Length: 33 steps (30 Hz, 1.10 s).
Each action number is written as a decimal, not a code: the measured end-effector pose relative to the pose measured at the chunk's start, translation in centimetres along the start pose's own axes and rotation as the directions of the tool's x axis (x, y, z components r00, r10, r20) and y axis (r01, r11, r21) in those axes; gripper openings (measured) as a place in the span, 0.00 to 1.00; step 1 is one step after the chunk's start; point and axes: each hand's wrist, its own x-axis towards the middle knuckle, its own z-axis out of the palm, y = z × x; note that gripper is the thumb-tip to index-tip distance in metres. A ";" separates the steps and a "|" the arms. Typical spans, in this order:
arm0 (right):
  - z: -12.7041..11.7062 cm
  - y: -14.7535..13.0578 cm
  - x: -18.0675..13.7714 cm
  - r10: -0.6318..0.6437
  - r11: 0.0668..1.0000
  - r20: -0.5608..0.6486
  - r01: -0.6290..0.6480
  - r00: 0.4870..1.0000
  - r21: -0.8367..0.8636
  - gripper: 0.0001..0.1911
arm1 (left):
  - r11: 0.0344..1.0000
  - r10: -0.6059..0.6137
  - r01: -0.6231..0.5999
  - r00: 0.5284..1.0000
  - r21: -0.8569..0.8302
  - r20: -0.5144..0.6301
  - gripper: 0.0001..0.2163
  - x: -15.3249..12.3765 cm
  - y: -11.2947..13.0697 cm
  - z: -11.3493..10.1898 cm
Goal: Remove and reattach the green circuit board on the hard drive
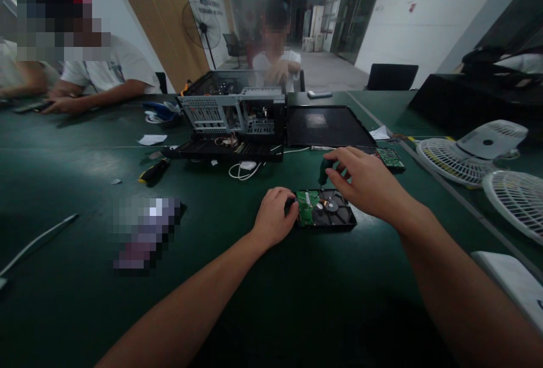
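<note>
While the left hand (pixel 275 216) presses its curled fingers against the left edge of the drive (pixel 326 208), pinning it flat on the table (pixel 85 311) so it cannot slide, the right hand (pixel 368 180) pinches the dark handle of a screwdriver (pixel 323 173) and holds it upright over the drive's far side (its tip is too small to place). The drive lies board-up, green circuit exposed, just in front of the person. Beyond stand an opened case (pixel 233 115) and its flat panel (pixel 326 126); two fan grilles (pixel 449 156) lie to the right.
</note>
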 end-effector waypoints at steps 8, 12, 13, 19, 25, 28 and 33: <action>-0.2 0.0 0.2 0.040 0.999 -0.017 -0.040 0.999 0.003 0.11 | 1.000 -0.011 0.011 1.000 0.025 0.011 0.10 0.0 -0.1 0.0; 0.2 0.2 0.3 0.029 0.997 -0.059 -0.025 0.998 0.069 0.10 | 1.000 -0.015 0.014 1.000 0.024 0.017 0.09 0.0 0.0 -0.1; 0.3 0.3 0.3 0.036 0.996 -0.059 -0.031 0.998 0.083 0.10 | 1.000 -0.015 0.015 1.000 0.023 0.018 0.10 0.0 0.0 -0.1; 0.7 0.4 0.4 0.091 0.990 -0.067 -0.083 0.994 0.117 0.09 | 1.000 -0.009 0.009 1.000 0.019 0.013 0.09 0.0 0.0 -0.1; 0.7 0.3 0.4 0.060 0.993 -0.079 -0.052 0.995 0.103 0.07 | 1.000 -0.010 0.010 1.000 0.018 0.002 0.09 0.1 0.0 0.0; 0.7 0.3 0.5 0.068 0.991 -0.087 -0.057 0.994 0.117 0.08 | 1.000 -0.010 0.010 1.000 0.020 0.002 0.09 0.1 0.1 0.0; 0.7 0.4 0.4 0.095 0.988 -0.081 -0.084 0.992 0.130 0.09 | 1.000 -0.019 0.019 1.000 0.015 0.015 0.09 0.1 0.0 -0.1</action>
